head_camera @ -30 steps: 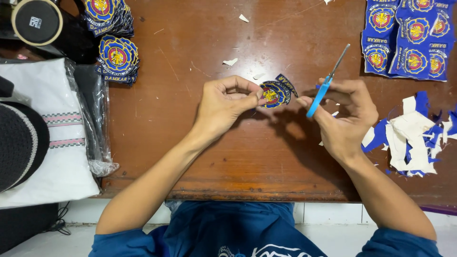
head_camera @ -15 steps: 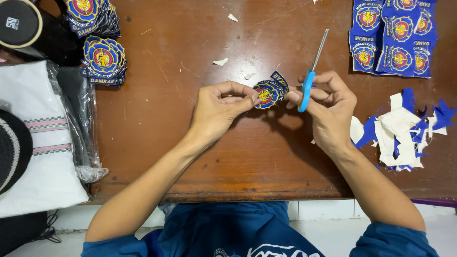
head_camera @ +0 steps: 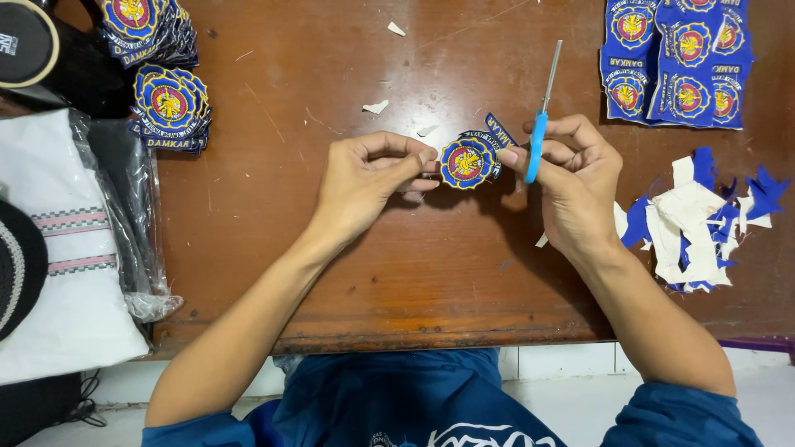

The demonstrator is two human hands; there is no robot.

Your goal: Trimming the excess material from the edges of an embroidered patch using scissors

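Between hands: round blue-yellow patch [head_camera: 466,162], scissors [head_camera: 542,116].

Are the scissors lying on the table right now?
No, the right hand holds the blue-handled scissors blades up, while the left hand pinches the round patch.

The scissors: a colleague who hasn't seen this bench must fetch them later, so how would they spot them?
Start at the brown wooden table and find the right hand raised above its middle. It holds the blue-handled scissors, their thin silver blades pointing away from the person. Everything else blue nearby is flat cloth, such as the round blue embroidered patch beside them.
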